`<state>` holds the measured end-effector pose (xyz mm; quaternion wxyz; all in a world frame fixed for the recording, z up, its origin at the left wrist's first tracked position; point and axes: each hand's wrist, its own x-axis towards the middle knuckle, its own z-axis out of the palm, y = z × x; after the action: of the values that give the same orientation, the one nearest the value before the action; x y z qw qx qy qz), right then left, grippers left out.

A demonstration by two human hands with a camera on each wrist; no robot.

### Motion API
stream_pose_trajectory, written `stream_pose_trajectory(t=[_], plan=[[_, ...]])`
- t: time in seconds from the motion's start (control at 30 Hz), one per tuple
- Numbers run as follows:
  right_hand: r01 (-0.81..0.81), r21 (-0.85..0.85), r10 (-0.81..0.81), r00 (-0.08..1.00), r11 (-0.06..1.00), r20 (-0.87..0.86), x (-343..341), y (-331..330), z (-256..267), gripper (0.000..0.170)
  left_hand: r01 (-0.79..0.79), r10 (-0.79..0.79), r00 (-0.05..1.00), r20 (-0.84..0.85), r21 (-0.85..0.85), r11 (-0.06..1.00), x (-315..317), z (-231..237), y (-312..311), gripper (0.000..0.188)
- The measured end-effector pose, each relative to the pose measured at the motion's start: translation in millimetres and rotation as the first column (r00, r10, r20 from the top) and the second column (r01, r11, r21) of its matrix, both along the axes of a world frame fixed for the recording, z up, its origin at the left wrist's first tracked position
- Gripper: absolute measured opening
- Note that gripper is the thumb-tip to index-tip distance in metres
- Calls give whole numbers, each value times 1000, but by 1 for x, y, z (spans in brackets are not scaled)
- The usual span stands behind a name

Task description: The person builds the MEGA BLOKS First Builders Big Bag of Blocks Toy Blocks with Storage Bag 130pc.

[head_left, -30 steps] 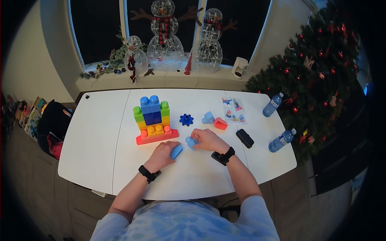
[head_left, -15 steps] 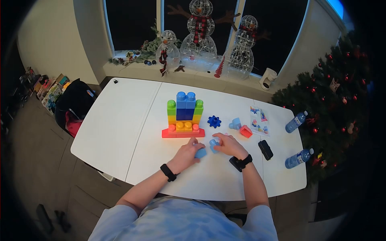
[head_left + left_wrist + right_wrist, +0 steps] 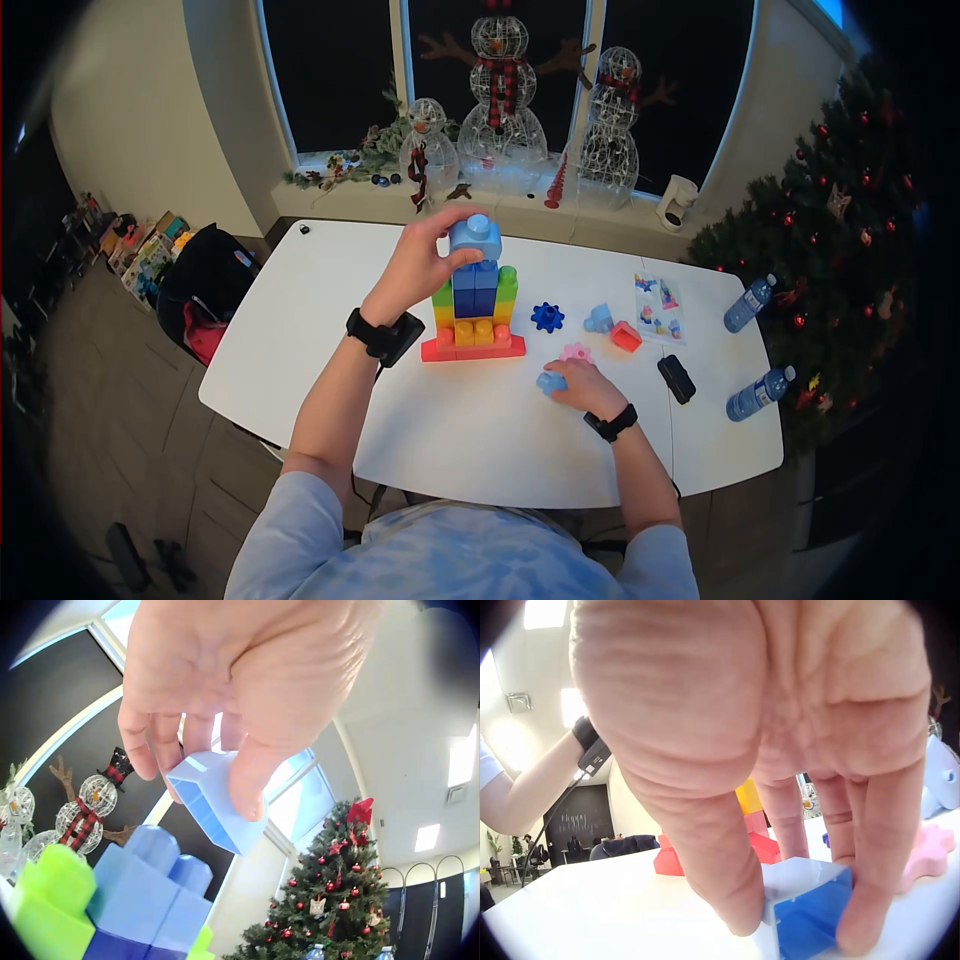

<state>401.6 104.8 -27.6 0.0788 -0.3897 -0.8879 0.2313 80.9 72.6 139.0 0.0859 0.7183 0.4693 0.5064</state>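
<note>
My left hand (image 3: 412, 265) pinches a light blue sloped toy block (image 3: 214, 799) between thumb and fingers. It is held above the tower's light blue top bricks (image 3: 146, 889), with a gap below its hollow underside in the left wrist view. The tower stands on a red base (image 3: 472, 347), with yellow, green (image 3: 508, 280) and dark blue bricks (image 3: 473, 300) stacked on it. On the table to the right, my right hand (image 3: 588, 388) holds another light blue block (image 3: 810, 915) between thumb and fingers, its hollow side toward the wrist camera.
A pink gear-shaped piece (image 3: 577, 353) lies just beyond my right hand. Farther back are a dark blue gear piece (image 3: 547, 317), a light blue block (image 3: 598, 318) and a red block (image 3: 626, 336). A picture sheet (image 3: 660, 308), black case (image 3: 677, 379) and two water bottles (image 3: 760, 394) lie or stand at the right.
My left hand has lifted its light blue block from the table to above the tower. My right hand stays low by its block; the pink piece now shows more. The head view has turned.
</note>
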Motion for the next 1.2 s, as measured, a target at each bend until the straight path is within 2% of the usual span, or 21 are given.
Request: stream_pose_trajectory(t=[0.03,0.1,0.33,0.43,0.5,0.7,0.83,0.9,0.97,1.0,1.03,1.1,1.13,1.2], plan=[[2,3,-2,1000,1000,-5,-1,0,0,44,2,-2,1000,-5,3,1000,-1,0,2,46],[-21,16,20,999,1000,30,-1,0,-1,44,-55,43,997,-65,-189,980,-1,-4,5,53],[-26,82,29,999,996,-38,0,1,-15,44,-65,56,997,-51,-202,977,-7,-19,12,51],[-16,54,15,1000,998,17,-2,-1,-15,40,-70,63,997,-49,-174,982,-7,-23,13,46],[-24,139,25,1000,990,-6,-2,-3,-17,38,-94,78,993,-86,-195,976,-8,-24,14,46],[-25,153,19,999,988,42,-3,-2,-16,35,-84,65,994,-92,-225,971,-9,-25,17,46],[16,128,-21,999,992,37,-4,2,14,33,-81,64,995,-77,-234,969,-12,-28,17,47],[105,14,-103,989,994,-105,-7,10,51,37,-68,56,997,-58,-212,975,-13,-32,18,47],[194,82,-162,942,978,-294,-14,26,78,43,-55,49,998,-31,-218,975,-12,-32,17,46],[198,92,-135,878,976,-458,-20,37,89,45,-43,43,999,-3,-227,973,-11,-32,17,46],[203,102,-100,788,974,-607,-27,48,100,47,-41,41,999,-2,-222,974,-11,-31,17,46],[134,7,-69,553,991,-830,-51,59,134,47,-41,37,999,-17,-328,944,-13,-29,17,58],[136,16,-63,554,991,-830,-64,65,147,47,-39,35,999,-16,-319,947,-12,-27,15,58],[-29,-4,9,427,1000,-904,-90,71,168,44,-11,47,993,108,-317,948,-7,-25,8,64]])
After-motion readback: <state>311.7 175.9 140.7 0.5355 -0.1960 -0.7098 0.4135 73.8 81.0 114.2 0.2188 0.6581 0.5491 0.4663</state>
